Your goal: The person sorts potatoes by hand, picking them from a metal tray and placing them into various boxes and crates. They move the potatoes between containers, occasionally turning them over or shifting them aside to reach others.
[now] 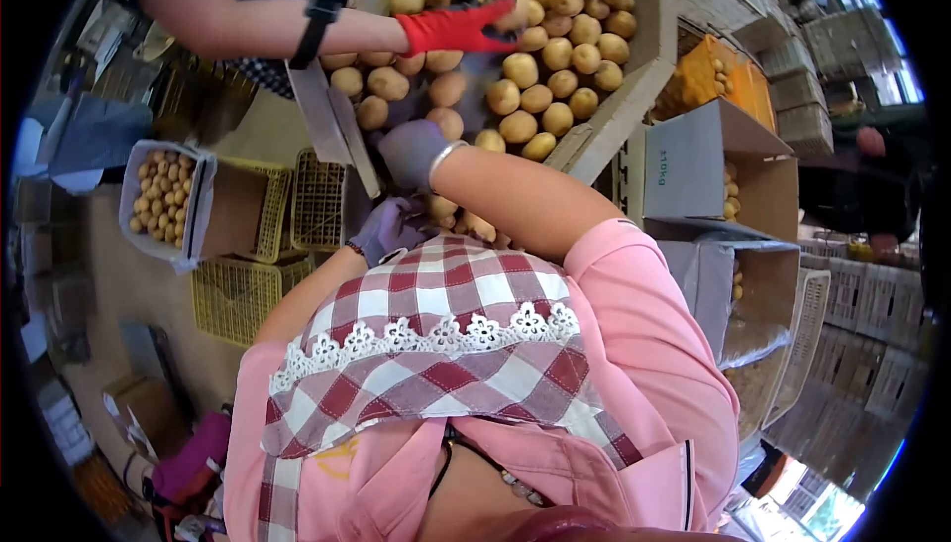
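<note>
Potatoes (520, 69) inside board-sided tray (654, 27)

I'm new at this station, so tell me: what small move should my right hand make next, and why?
Perhaps reach for the nearest potato: your right hand is just beside it, and the co-worker's red glove is farther off. Whether your right hand holds anything is unclear.

We look out from a single head-worn camera facing forward and steeply down, its wide, round view edged in black. Close below us is the checked apron (426, 344); farther off, the wood-sided table (646, 76) lies beyond the apron, with yellow crates (248, 296) to the apron's left.
</note>
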### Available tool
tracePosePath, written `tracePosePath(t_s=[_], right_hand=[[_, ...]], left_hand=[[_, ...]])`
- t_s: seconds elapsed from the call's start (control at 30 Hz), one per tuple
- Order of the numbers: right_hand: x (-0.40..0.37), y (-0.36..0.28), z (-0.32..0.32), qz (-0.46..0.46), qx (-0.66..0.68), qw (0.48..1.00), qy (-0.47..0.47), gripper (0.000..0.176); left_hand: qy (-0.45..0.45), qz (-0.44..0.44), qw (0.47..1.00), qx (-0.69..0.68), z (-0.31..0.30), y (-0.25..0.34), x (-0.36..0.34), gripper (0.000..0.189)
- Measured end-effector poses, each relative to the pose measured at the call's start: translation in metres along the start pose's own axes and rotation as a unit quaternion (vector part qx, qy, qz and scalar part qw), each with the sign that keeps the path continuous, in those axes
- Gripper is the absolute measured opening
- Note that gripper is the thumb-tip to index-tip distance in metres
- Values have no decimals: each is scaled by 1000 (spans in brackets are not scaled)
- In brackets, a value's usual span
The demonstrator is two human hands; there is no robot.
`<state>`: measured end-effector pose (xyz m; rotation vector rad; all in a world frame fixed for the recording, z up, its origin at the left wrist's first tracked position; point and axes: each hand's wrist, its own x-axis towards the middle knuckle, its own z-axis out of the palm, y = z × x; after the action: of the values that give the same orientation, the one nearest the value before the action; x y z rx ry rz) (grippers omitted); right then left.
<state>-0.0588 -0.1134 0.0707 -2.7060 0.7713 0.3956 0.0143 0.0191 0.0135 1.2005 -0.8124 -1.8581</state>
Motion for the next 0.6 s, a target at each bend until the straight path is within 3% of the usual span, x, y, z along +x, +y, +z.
tracePosePath(t_s=[0.03,0.13,0.2,0.27,0.3,0.33,0.4,0.43,0.47,0.5,0.57,0.6], right_hand=[[-10,8,2,3,51,998,37,36],[-46,21,1,36,179,975,123,50],[-74,32,-1,64,292,928,222,53],[-93,54,-12,24,431,863,261,57],[-102,60,-19,49,357,888,286,52],[-108,65,-21,35,349,886,302,56],[-111,75,-18,8,366,845,391,58],[-110,84,-14,50,406,807,427,58],[-113,88,-20,91,443,765,459,58],[-132,101,-25,82,626,652,419,56],[-176,128,-37,38,800,510,313,53],[-187,136,-32,4,822,507,259,52]], left_hand=[[17,-143,924,-354,-16,-14,17,23],[-50,-110,943,-310,-15,-11,21,28],[-76,-136,928,-337,-5,-1,24,37],[-90,-156,920,-347,9,13,30,52],[0,-189,897,-400,21,17,30,69],[-64,-204,866,-452,22,19,36,84],[-39,-239,833,-498,28,23,43,89],[-30,-164,905,-392,40,26,40,100],[-41,-160,895,-413,38,24,45,101],[-39,-158,882,-442,30,14,46,101],[-1,-167,879,-447,32,18,42,101],[-8,-156,888,-432,29,13,43,100]])
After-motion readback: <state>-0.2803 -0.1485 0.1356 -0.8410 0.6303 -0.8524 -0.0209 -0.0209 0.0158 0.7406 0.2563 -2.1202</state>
